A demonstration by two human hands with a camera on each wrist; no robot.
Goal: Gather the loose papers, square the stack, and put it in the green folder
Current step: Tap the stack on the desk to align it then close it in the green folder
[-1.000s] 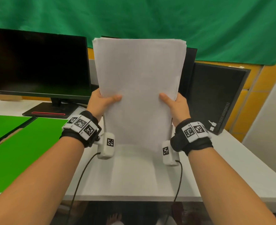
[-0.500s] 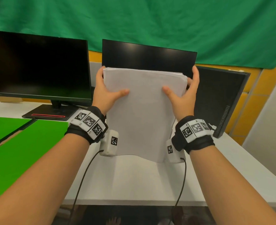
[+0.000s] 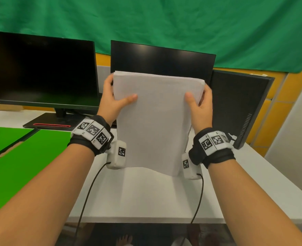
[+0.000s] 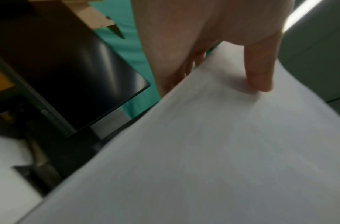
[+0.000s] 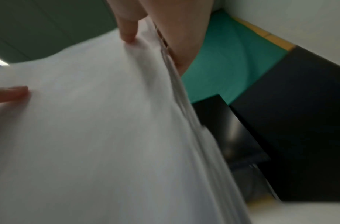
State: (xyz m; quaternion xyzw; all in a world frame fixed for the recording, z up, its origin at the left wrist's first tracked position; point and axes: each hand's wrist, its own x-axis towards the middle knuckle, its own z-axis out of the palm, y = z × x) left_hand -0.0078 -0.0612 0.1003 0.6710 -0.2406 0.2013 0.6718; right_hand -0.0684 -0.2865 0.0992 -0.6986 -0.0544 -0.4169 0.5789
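A stack of white papers (image 3: 155, 121) stands upright on its bottom edge on the white desk (image 3: 146, 196). My left hand (image 3: 111, 100) grips its upper left side, thumb on the front sheet and fingers behind. My right hand (image 3: 200, 103) grips the upper right side the same way. The left wrist view shows the papers (image 4: 213, 151) under my left thumb; the right wrist view shows the papers (image 5: 98, 128) with slightly fanned side edges. The open green folder (image 3: 22, 166) lies flat on the desk to the left.
Three black monitors stand behind the papers: a large monitor (image 3: 40, 71) at left, a middle monitor (image 3: 162, 63) straight behind, and a third monitor (image 3: 239, 107) at right. A green cloth (image 3: 164, 23) covers the wall. The desk's front edge is close to me.
The stack has dropped from raised above the desk onto its bottom edge. Both hands slid up its sides toward the top corners, and the right fingers now wrap closer round the edge.
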